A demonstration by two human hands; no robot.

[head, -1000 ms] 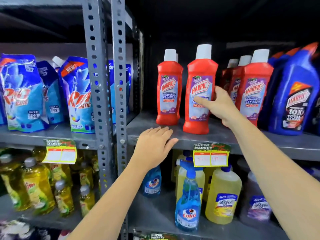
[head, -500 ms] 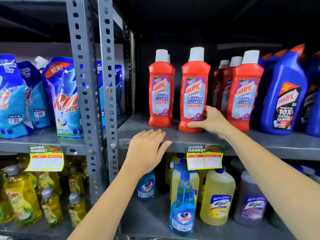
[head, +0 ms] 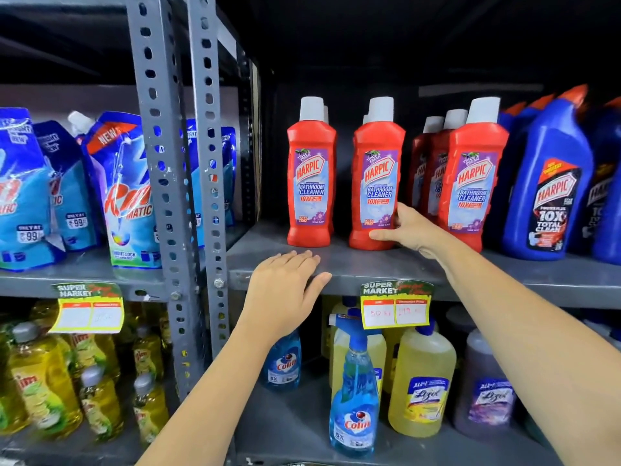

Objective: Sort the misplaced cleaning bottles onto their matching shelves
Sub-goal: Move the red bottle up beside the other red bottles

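Grey shelf (head: 369,264): six red bottles (head: 378,176), right hand (head: 411,230) on one.

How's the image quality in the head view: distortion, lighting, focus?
Head view: wide-angle bend bows the shelf uprights; space above the red Harpic bottles falls to black; front labels read sharp, rear bottles dim; price tag writing faint; both hands evenly lit, no blur.

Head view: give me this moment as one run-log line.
right hand: gripping red bottle base, upright | left hand: flat on shelf edge, empty
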